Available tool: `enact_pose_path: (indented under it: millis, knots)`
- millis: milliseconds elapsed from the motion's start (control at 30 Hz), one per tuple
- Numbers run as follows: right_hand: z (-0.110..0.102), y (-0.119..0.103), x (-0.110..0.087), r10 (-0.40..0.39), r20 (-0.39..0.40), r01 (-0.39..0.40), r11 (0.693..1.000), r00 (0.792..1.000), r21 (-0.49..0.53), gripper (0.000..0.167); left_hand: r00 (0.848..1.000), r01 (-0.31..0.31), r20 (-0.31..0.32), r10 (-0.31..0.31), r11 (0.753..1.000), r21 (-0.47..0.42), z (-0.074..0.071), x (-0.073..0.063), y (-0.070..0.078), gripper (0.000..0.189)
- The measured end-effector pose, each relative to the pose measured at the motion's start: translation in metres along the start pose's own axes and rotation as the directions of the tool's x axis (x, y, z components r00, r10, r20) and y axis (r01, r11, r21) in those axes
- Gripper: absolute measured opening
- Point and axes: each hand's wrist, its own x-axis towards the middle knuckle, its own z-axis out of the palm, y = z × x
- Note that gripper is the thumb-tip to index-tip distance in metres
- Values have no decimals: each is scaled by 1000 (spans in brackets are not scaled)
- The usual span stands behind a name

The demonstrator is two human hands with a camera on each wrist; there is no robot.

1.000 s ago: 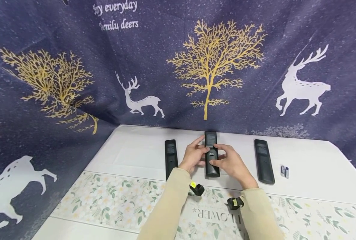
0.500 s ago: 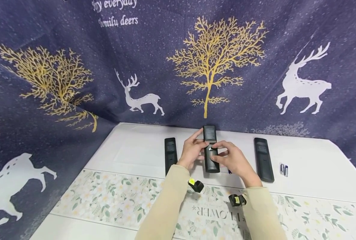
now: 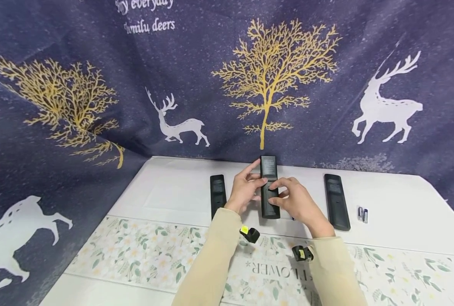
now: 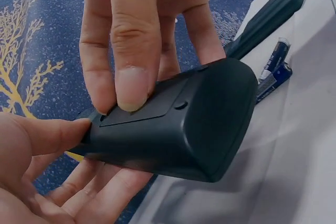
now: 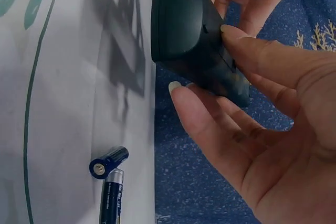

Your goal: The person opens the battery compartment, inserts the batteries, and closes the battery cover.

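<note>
A black remote control is held back side up above the white table. My left hand grips it along its left side, thumb on the back edge and fingers beneath. My right hand works at the battery cover, its thumb pressing the cover and its index finger curled at the notch. In the left wrist view the seam around the cover shows. The right hand's other fingers lie beside the remote. Below, two blue-and-silver batteries lie on the table, mostly behind the right hand in the head view.
One black remote lies at the left, partly behind the left sleeve, and another remote lies at the right. Beside that one are two more batteries. A dark blue curtain hangs behind the table.
The held remote and both hands have moved slightly up and away. The right index finger has shifted onto the notch, hiding its bright spot. Batteries under the right hand have come partly into view.
</note>
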Motion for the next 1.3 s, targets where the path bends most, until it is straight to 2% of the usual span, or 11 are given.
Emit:
enact_pose_path:
  millis: [233,367,733,1067,1300]
  knots:
    - [1,-1,-3,-84,-31,83,996,996,-25,28,1000,-8,-8,8,1000,13,1,0,3,66]
    - [2,-2,-2,-104,-34,103,994,994,-32,28,1000,-6,-16,6,1000,16,1,0,5,66]
    - [2,-4,-2,-109,-29,109,994,994,-29,28,1000,7,-6,-7,999,33,-3,1,7,67]
    - [-1,-9,0,-89,-78,92,995,993,37,30,999,36,-7,-36,999,-15,-8,3,11,64]
    - [-2,-14,0,-72,-87,75,997,994,32,24,999,46,-15,-47,998,-31,-11,3,15,64]
